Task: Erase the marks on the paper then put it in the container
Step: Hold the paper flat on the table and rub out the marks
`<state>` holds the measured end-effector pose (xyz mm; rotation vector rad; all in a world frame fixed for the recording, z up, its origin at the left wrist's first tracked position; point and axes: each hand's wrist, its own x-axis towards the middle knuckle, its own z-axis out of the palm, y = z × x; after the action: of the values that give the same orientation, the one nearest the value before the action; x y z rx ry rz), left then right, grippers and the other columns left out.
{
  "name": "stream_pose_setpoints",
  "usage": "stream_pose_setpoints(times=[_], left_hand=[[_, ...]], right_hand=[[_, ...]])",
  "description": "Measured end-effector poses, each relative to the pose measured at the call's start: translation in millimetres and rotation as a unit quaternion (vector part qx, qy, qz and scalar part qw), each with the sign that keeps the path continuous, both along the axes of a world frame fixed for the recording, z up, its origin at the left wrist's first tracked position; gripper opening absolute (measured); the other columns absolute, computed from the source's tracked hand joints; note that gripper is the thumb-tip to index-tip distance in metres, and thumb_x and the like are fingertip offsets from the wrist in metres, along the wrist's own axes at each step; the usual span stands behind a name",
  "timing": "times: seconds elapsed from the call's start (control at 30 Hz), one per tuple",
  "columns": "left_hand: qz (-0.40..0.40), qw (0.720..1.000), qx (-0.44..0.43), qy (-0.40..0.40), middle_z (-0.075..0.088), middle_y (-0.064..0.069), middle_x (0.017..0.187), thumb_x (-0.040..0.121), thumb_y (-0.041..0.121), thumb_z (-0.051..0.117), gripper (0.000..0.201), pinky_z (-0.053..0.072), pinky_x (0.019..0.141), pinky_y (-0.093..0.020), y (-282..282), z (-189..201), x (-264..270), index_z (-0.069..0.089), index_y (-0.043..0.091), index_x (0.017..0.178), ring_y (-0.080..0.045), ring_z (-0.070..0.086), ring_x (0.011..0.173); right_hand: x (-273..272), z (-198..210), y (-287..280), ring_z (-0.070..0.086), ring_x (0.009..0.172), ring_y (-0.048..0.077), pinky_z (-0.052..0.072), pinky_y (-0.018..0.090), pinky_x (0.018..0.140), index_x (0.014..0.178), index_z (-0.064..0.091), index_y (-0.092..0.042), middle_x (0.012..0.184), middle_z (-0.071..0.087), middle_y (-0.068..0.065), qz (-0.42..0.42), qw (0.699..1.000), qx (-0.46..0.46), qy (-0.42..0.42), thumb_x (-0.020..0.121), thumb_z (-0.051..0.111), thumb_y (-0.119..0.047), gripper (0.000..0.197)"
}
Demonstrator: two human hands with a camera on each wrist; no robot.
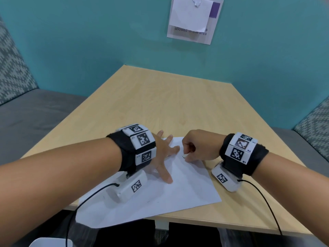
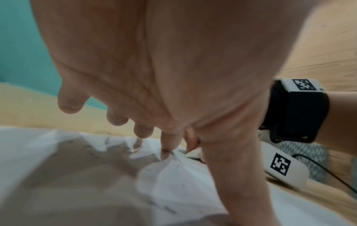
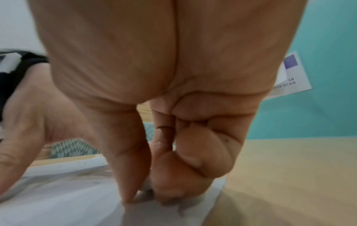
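A white sheet of paper [image 1: 187, 189] lies on the wooden table [image 1: 174, 104], its near left corner hanging over the front edge. My left hand [image 1: 165, 152] lies flat on the sheet with fingers spread, pressing it down. My right hand [image 1: 194, 150] pinches a small white eraser [image 1: 184, 155] between thumb and fingers and holds it down on the paper near the sheet's far edge. The eraser [image 2: 193, 152] shows in the left wrist view beside faint grey marks [image 2: 170, 209] on the sheet. In the right wrist view the eraser [image 3: 146, 186] is mostly hidden by fingers.
A white container rim [image 1: 51, 242] shows at the bottom left, below the table's front edge. Grey bench seats [image 1: 35, 113] flank the table. A notice [image 1: 194, 20] hangs on the teal wall. Cables run from both wrist cameras.
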<state>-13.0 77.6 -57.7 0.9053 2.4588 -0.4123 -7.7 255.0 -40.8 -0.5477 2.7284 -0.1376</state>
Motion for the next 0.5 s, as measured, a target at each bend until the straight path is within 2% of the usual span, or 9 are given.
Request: stream_pose_setpoints(times=[0.13,0.27,0.4,0.5], left_hand=[[0.000,1.000,0.028,0.004,-0.019,-0.003,0.164,0.070,0.081,0.060,0.117,0.006,0.113,-0.066,6.2,-6.9,-3.6,-0.014,0.044,0.152,-0.041,-0.017,0.148],[0.001,0.998,0.056,0.012,-0.022,-0.002,0.163,0.068,0.082,0.061,0.111,0.003,0.114,-0.067,-0.7,-14.1,-6.2,-0.005,0.050,0.152,-0.040,-0.021,0.147],[0.013,0.997,0.075,0.015,-0.023,-0.006,0.162,0.066,0.084,0.060,0.114,0.000,0.112,-0.068,-4.3,-18.9,-3.6,-0.014,0.055,0.148,-0.044,-0.024,0.145],[0.024,0.997,0.072,0.020,-0.026,-0.006,0.162,0.064,0.086,0.059,0.110,-0.002,0.113,-0.069,-6.2,-20.2,-3.7,-0.003,0.055,0.150,-0.042,-0.027,0.144]], right_hand=[[4.6,0.4,-1.9,0.051,0.062,0.008,0.038,0.019,0.057,0.077,0.060,-0.021,0.067,0.055,-0.014,0.000,1.000,-0.004,0.001,0.082,0.072,-0.026,0.014],[15.7,-2.8,-17.0,0.048,0.055,0.001,0.037,0.012,0.052,0.078,0.061,-0.020,0.063,0.054,-0.015,0.053,0.998,-0.024,-0.033,0.082,0.073,-0.025,0.013],[-0.2,4.9,-10.7,0.050,0.055,0.001,0.040,0.020,0.058,0.080,0.065,-0.018,0.063,0.056,-0.015,0.014,1.000,-0.006,-0.002,0.083,0.074,-0.025,0.012],[9.6,0.2,-20.6,0.050,0.059,0.005,0.040,0.018,0.056,0.084,0.068,-0.014,0.066,0.056,-0.013,0.045,0.998,-0.013,-0.028,0.082,0.073,-0.026,0.013]])
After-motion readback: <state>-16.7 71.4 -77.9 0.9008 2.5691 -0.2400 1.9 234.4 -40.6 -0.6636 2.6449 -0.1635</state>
